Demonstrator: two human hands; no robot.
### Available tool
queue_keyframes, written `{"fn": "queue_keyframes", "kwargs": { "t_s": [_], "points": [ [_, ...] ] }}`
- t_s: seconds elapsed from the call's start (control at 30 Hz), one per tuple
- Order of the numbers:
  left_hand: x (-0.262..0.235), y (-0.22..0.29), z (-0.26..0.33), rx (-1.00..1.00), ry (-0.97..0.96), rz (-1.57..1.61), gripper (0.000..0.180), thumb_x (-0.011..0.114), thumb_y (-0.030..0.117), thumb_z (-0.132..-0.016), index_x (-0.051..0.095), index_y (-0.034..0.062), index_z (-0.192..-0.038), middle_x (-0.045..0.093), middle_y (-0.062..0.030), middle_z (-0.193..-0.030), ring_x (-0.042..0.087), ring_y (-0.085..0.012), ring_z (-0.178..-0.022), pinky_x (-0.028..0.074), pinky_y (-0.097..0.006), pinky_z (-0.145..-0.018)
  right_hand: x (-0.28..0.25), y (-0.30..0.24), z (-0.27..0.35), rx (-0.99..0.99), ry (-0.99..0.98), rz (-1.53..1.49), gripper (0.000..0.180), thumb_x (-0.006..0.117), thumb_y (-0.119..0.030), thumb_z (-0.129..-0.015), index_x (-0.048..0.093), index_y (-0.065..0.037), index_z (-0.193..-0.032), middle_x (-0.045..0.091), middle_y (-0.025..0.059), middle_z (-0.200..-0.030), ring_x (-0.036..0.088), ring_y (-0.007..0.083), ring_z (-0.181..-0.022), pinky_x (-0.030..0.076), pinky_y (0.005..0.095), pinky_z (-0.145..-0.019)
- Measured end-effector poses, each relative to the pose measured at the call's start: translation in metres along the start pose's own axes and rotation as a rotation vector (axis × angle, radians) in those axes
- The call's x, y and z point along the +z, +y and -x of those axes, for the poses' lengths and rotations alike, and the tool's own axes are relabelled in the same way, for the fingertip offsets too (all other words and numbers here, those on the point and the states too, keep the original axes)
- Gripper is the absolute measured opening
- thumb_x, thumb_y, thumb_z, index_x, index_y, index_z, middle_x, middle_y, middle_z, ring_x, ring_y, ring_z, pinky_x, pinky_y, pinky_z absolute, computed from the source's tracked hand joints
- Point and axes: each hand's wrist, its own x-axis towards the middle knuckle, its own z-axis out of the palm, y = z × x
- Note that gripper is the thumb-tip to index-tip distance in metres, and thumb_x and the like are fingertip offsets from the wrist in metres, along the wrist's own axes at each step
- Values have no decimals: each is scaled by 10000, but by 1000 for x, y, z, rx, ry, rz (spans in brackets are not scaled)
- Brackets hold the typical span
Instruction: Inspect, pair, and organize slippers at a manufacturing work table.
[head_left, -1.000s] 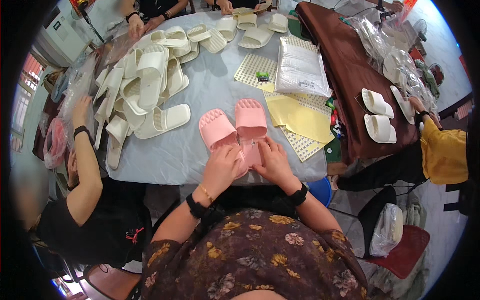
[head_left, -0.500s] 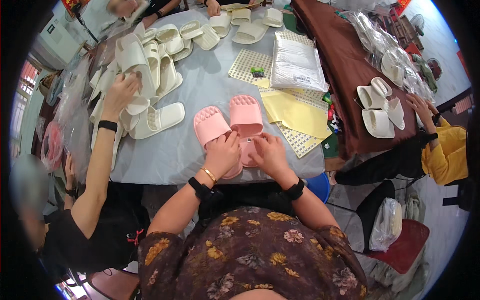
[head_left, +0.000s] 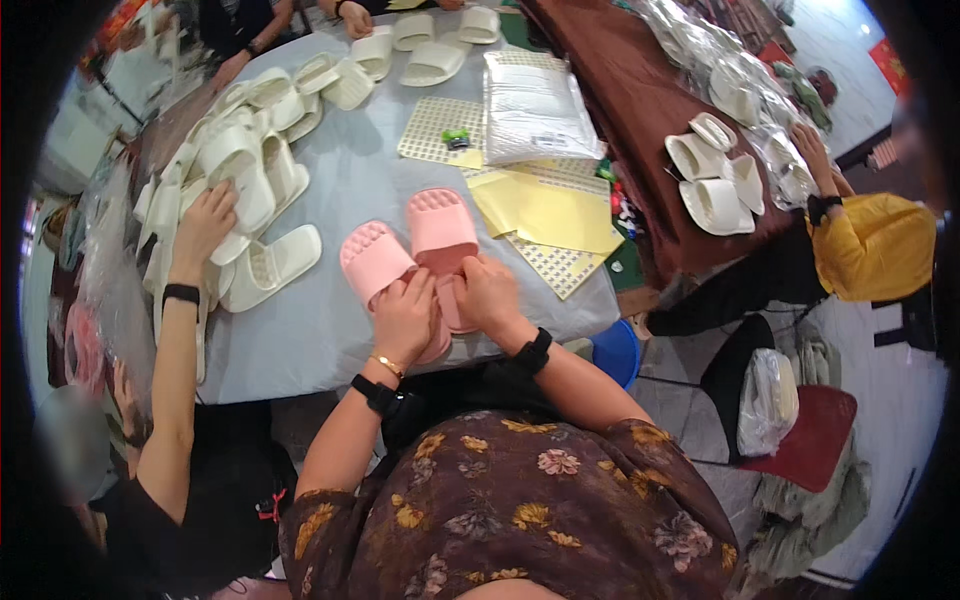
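Two pink slide slippers rest side by side at the near edge of the table, toes pointing away from me. My left hand (head_left: 405, 318) has its fingers curled over the left pink slipper (head_left: 372, 256), behind its strap and along the inner edge. Bent over the sole of the right pink slipper (head_left: 442, 228), my right hand (head_left: 484, 296) pinches at its edge just behind the strap. The fingertips of both hands are partly hidden. To the right lie yellow paper sheets (head_left: 545, 215) and patterned sticker sheets (head_left: 428, 130).
White slippers (head_left: 232, 160) are heaped at the left, where a co-worker's hand (head_left: 207, 222) reaches in. A silvery-white padded bag (head_left: 535, 110) lies beyond the sheets. More white slippers (head_left: 716, 206) sit on a brown-covered table (head_left: 640, 130), near another person's hand.
My view has shifted, so the table things appear further left. My right hand has closed in from over the right slipper's sole to its edge. My left hand stays on the left slipper.
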Motion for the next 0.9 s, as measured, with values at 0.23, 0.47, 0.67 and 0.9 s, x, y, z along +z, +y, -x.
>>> {"fn": "queue_keyframes", "kwargs": {
  "t_s": [0.23, 0.47, 0.67, 0.9],
  "points": [
    [-4, 3, -3, 8, -9, -20, 341, 648, 193, -869, 694, 27, -1163, 647, -59, -1268, 567, -262, -928, 481, -407, -826, -6, -5, 2, -52, -3, -171, 125, 642, -127, -826, 610, -23, -764, 646, 184, -776, 631, 387, -753, 502, 479, -694],
    [-3, 4, -2, -30, -25, 19, 333, 666, 149, -856, 690, 19, -1161, 654, -77, -1253, 573, -285, -942, 482, -417, -860, -97, 88, 23, 366, 249, -399, 120, 659, -107, -880, 673, 12, -872, 665, 118, -755, 632, 180, -686, 495, 315, -636],
    [-4, 5, -4, -13, -18, -11, 357, 682, 165, -841, 691, 16, -1165, 653, -58, -1255, 563, -267, -913, 491, -406, -833, -141, 168, 44, 619, 329, -119, 184, 666, -163, -865, 691, 19, -876, 699, 174, -765, 684, 258, -683, 523, 369, -653],
    [-8, 5, -4, 5, -19, -22, 358, 680, 158, -842, 690, 13, -1169, 651, -55, -1266, 560, -267, -904, 488, -404, -838, -130, 190, 41, 596, 248, 77, 187, 670, -185, -848, 668, 1, -862, 703, 205, -806, 694, 394, -794, 533, 480, -703]
  ]
}}
